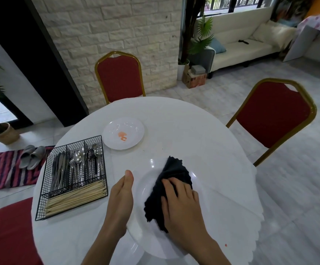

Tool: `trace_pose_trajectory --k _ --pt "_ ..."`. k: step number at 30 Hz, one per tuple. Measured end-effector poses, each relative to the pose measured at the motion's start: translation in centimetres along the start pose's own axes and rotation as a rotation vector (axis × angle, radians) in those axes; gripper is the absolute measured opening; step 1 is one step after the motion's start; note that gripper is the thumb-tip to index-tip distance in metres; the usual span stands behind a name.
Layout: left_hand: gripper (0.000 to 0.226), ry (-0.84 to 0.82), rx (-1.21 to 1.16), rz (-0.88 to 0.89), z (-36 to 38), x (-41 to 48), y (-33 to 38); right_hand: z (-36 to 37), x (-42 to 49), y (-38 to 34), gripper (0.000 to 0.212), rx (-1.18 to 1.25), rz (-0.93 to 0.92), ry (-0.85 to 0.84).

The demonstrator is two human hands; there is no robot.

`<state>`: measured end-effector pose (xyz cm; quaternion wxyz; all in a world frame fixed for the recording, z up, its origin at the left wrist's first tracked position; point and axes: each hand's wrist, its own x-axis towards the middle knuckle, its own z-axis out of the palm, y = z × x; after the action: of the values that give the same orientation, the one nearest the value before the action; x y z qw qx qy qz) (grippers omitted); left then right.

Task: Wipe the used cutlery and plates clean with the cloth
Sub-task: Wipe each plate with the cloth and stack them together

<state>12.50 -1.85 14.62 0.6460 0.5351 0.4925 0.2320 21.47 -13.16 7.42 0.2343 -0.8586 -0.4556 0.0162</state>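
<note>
I am steadying the near plate point(199, 217) on the counter point(174, 121): my left hand point(120, 197) is pinching its left rim, and my right hand point(182, 203) is pressing the dark cloth point(171, 175) flat-fingered onto its centre. The plate is looking rigid, glossy and probably slippery, so the rim is the place to hold it. The cloth is limp. A stained plate point(132, 129) is waiting beyond it.

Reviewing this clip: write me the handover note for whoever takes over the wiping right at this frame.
The left hand grips the near plate at its left rim, thumb on top.
The right hand presses the dark cloth on that plate, mid-wipe.
The far plate carries an orange smear and is not yet wiped.
The cutlery stands in the wire caddy at the left; whether it is clean cannot be told.
Left to do: finish the near plate, then the far plate, then the cutlery.
</note>
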Motion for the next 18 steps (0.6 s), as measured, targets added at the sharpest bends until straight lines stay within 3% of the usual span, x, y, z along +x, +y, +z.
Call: trace_pose_trajectory --k 14,16,18 --pt "0.028 0.035 0.066 -0.016 -0.6 0.5 -2.2 2.2 -2.7 1.1 0.039 -0.064 0.034 -0.051" --pt "0.043 0.048 0.051 -0.027 -0.6 0.5 -2.6 2.2 -2.7 1.2 0.037 -0.060 0.052 -0.050" --pt "0.036 0.068 0.037 -0.037 -0.4 0.9 -2.7 2.0 -2.7 0.7 0.033 -0.034 0.071 -0.057"
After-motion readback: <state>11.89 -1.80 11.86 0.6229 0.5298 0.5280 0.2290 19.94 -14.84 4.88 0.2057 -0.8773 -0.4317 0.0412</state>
